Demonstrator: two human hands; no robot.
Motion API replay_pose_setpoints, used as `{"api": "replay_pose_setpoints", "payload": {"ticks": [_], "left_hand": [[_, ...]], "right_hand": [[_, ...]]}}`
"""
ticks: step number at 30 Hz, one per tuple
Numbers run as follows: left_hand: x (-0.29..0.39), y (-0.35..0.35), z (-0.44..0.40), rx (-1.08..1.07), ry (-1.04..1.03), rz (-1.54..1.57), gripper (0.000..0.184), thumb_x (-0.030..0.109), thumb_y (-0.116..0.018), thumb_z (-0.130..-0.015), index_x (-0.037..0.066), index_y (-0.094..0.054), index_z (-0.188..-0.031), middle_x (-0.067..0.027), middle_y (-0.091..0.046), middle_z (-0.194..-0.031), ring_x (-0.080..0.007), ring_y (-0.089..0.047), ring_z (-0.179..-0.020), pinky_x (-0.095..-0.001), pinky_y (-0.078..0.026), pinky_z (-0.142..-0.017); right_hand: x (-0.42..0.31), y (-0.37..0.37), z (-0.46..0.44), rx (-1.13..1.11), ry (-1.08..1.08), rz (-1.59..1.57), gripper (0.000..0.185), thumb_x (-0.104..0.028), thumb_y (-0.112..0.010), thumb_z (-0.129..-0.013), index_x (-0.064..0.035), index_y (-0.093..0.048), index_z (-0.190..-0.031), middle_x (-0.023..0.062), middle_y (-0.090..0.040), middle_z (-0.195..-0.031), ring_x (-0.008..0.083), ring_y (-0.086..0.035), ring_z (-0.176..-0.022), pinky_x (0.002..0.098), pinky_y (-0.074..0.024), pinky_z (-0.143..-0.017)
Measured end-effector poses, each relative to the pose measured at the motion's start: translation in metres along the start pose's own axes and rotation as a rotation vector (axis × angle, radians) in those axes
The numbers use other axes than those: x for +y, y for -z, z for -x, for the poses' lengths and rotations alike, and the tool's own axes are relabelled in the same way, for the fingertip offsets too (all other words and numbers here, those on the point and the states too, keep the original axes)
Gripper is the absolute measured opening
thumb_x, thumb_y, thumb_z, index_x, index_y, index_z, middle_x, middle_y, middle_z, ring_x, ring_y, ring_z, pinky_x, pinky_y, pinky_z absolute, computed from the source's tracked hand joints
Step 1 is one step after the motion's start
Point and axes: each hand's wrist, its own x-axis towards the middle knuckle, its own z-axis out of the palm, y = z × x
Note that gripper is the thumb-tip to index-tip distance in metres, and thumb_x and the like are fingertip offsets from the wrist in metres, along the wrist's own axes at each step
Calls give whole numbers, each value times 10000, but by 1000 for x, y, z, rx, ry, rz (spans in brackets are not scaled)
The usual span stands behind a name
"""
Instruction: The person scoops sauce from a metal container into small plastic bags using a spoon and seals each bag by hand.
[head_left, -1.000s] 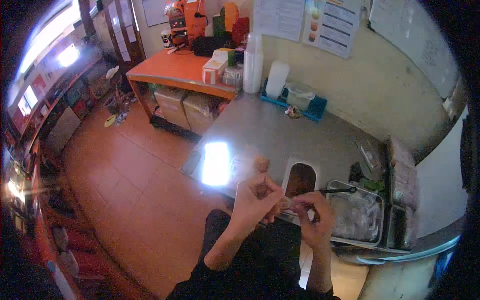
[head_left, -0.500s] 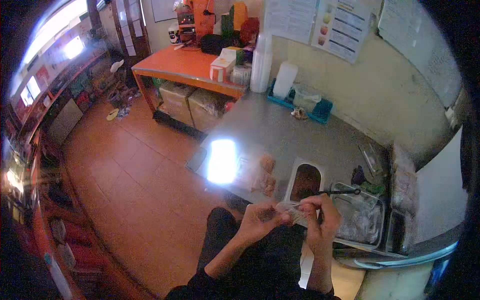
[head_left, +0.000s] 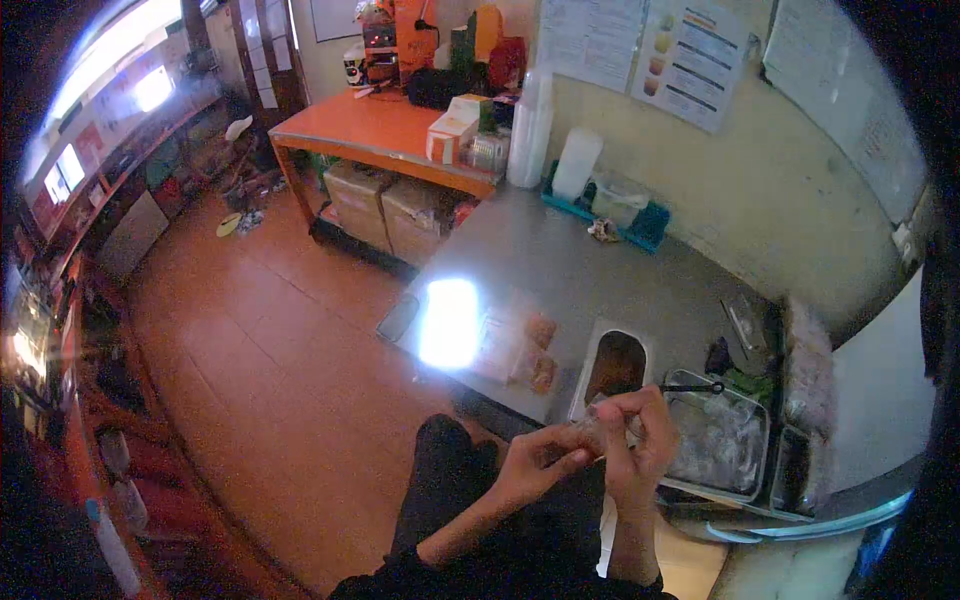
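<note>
Lower centre, left hand (head_left: 540, 462) and right hand (head_left: 640, 440) pinch a clear plastic bag (head_left: 590, 430) between their fingers (head_left: 618, 460), seemingly unfinished; orange-brown filled bags (head_left: 541, 374) (apparently done) lie mid-frame on the worktop (head_left: 560, 265).

The film (head_left: 588, 428) I hold looks like thin, clear, crinkled plastic. My grey desk (head_left: 555, 265) is smooth metal with a dull sheen. The tub (head_left: 586, 372) is shinier metal; the tray (head_left: 767, 432) holds glossy, wrinkled clear plastic (head_left: 715, 435). Dark, matt cloth (head_left: 440, 490) covers my legs. Floor tiles (head_left: 255, 320) look smooth, faintly glossy; the boxes (head_left: 360, 203), matt brown cardboard.
</note>
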Motion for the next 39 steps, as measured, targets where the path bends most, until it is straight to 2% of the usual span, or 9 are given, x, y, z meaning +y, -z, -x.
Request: {"api": "replay_pose_setpoints", "payload": {"ticks": [5,7,13,15,22,24,31,34,39], "left_hand": [[17,-1,3,168,-18,-24,177,112,-618,-840,-17,-622,-961,-76,-625,-964,-114,-582,-872,-261,-470,-784],[27,1,0,243,209,-52,166,119,-606,-849,-23,-639,-929,-80,-628,-994,-124,-581,-891,-267,-466,-802],[4,3,-2,148,61,249,181,128,-600,-855,-31,-635,-935,-90,-629,-982,-134,-586,-861,-275,-473,-787],[18,1,-2,157,44,143,187,129,-596,-858,-31,-623,-950,-92,-628,-971,-135,-588,-855,-271,-475,-778],[42,-4,-9,325,-10,-1,138,127,-581,-868,-1,-596,-919,-54,-632,-874,-106,-594,-774,-226,-486,-682],[39,-2,-10,351,-38,13,135,127,-589,-863,4,-597,-918,-47,-633,-861,-99,-593,-760,-223,-485,-668],[32,-4,-8,432,-115,12,137,142,-629,-838,25,-612,-908,-27,-632,-848,-70,-571,-734,-205,-467,-651],[33,1,-7,445,8,-2,133,131,-644,-825,26,-620,-904,-23,-631,-863,-72,-564,-740,-204,-458,-672],[31,10,-6,396,91,119,141,109,-653,-812,18,-620,-915,-23,-628,-888,-80,-564,-770,-219,-456,-702]], "right_hand": [[-6,-1,2,-17,-41,21,108,-91,-634,-784,-25,-566,-732,49,-539,-703,135,-506,-641,241,-390,-608],[-7,-3,3,-10,-60,13,109,-91,-640,-781,-26,-566,-733,46,-532,-701,131,-503,-646,238,-387,-616],[5,-6,11,74,-146,-83,106,-132,-644,-782,-52,-585,-745,81,-549,-699,220,-546,-659,295,-436,-615],[7,-5,12,-20,-65,-57,98,-92,-659,-781,-26,-588,-770,30,-509,-704,109,-472,-636,231,-382,-578],[0,0,12,-109,-128,-90,88,-70,-663,-767,-31,-586,-786,23,-501,-697,103,-462,-633,231,-377,-561],[1,3,14,-147,-185,-69,109,-140,-650,-770,-55,-581,-779,96,-555,-727,241,-568,-686,315,-450,-627],[2,-3,18,-177,-111,16,100,-127,-619,-791,-51,-554,-777,107,-545,-751,268,-564,-700,340,-453,-634],[3,-8,20,-143,-65,5,77,-31,-619,-756,-27,-542,-751,64,-494,-679,177,-481,-605,273,-393,-580],[-2,-6,19,-193,-79,64,115,-146,-643,-760,-57,-571,-756,101,-539,-732,263,-554,-664,343,-453,-626]]}}
